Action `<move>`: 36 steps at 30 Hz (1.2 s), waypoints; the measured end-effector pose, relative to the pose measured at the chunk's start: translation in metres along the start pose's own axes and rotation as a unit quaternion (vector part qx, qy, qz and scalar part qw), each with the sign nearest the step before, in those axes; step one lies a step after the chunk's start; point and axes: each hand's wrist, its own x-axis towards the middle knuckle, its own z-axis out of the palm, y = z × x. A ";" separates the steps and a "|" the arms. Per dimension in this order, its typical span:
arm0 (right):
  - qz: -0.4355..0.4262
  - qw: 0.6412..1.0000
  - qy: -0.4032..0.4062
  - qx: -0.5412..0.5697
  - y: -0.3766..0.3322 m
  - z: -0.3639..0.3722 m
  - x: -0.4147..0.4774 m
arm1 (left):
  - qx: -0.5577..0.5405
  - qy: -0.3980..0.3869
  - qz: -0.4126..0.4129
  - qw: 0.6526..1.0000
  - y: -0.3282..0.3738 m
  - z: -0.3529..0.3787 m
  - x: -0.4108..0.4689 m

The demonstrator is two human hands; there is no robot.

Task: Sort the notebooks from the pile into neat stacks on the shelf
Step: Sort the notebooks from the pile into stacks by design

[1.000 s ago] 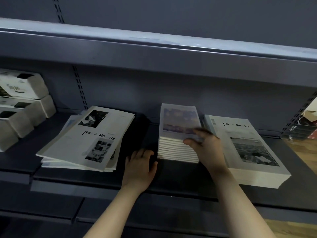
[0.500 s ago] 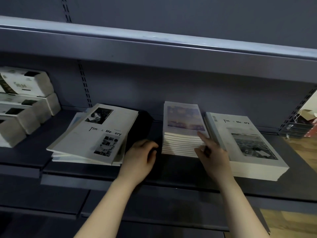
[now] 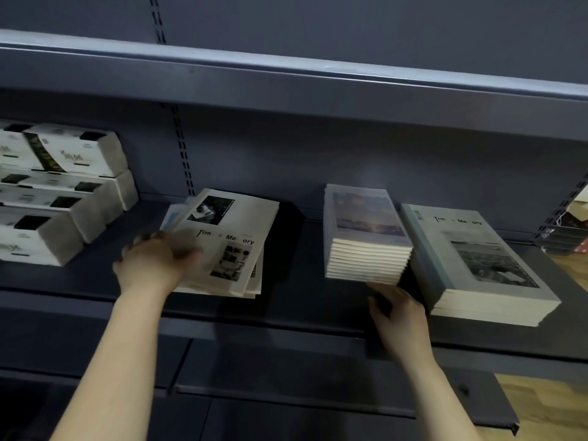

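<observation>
In the head view, the left hand (image 3: pixel 152 262) is lying palm down on the near left part of the loose pile of notebooks (image 3: pixel 232 240), with its thumb reaching across the top cover. It is blurring too much to tell whether the fingers are gripping the edge or only pressing on it. The pile is fanning out unevenly. Its notebooks are thin, flat and paper-covered, and the top one is pale with black-and-white photos and the letters "Tim" and "Me ory". To this hand's left, soft-cornered white cartons (image 3: pixel 63 198) with black windows are sitting in three tiers.

The right hand (image 3: pixel 397 310) is sitting low over the shelf (image 3: pixel 302 300), its fingers loosely curling and holding nothing. It is just in front of the small notebook stack (image 3: pixel 366 237), and I cannot tell whether the fingertips are touching the stack's bottom edge. That stack is standing square, its cream page edges showing as even ridges under a glossy cover with a bluish, cloudy picture. Just to this hand's right, the large notebook stack (image 3: pixel 477 265) is lying flat and squared, its grey-bordered cover carrying a monochrome landscape photo.

Everything is resting on matte, dark blue-grey metal. Beyond both hands, an upper shelf (image 3: pixel 286 81) is overhanging a plain back panel (image 3: pixel 318 154) and a slotted upright (image 3: pixel 183 154). A wooden floor (image 3: pixel 547 405) is showing to the right of the right forearm.
</observation>
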 end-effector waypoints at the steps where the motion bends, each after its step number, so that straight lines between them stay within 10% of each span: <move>1: 0.000 1.000 -0.001 -0.004 -0.001 0.002 0.000 | -0.002 -0.004 -0.013 1.000 -0.002 -0.003 -0.001; 10: 0.004 0.999 0.000 -0.045 0.003 0.012 -0.002 | -0.061 -0.068 -0.027 0.995 -0.013 -0.022 0.021; 24: -0.013 0.997 -0.062 -0.040 0.009 0.008 -0.009 | -0.411 0.143 0.075 0.897 0.033 -0.028 -0.051; 31: 0.044 0.968 -0.068 0.238 -0.025 -0.031 -0.002 | -0.648 0.042 0.071 0.757 0.091 -0.008 -0.082; 36: 0.179 0.861 -0.057 0.473 -0.040 -0.068 0.005 | -0.695 -0.002 0.075 0.715 0.143 0.019 -0.115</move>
